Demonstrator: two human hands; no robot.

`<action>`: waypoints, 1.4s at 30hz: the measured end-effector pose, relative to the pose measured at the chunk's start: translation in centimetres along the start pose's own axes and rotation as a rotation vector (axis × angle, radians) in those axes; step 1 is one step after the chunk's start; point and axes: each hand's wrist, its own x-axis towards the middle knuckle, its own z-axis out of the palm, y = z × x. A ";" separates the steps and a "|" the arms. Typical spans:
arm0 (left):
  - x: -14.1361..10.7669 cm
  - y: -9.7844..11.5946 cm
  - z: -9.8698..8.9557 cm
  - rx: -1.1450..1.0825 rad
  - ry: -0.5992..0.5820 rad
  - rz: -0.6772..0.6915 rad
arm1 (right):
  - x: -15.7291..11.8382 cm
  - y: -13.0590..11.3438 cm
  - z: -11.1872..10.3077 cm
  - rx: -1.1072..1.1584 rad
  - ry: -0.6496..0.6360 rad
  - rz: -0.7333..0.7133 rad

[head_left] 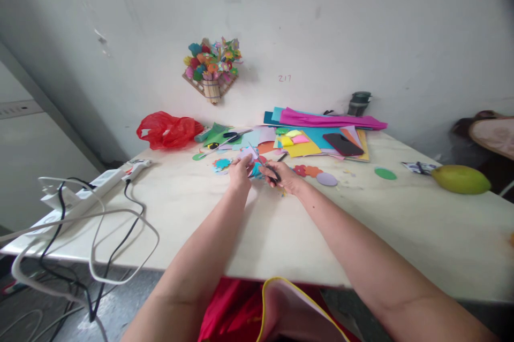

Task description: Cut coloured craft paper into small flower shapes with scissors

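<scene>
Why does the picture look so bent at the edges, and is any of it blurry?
Head view: a wide lens bows the table edge and stretches the forearms; the top right corner darkens; light is soft, shadows faint; the hands' fingers and scissors are small, slightly soft.

The counter lies bare along its near edge and middle. Paper sheets and a red bag crowd the far edge; a power strip with cables blocks the left corner.
</scene>
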 end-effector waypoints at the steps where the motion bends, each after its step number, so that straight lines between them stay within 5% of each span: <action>1: 0.1 0.0 0.0 0.000 -0.001 0.001 | 0.1 0.1 -0.1 0.002 -0.006 -0.006; 42: -1.7 -0.8 0.7 0.057 -0.057 0.161 | 0.3 0.5 0.3 0.124 0.122 -0.074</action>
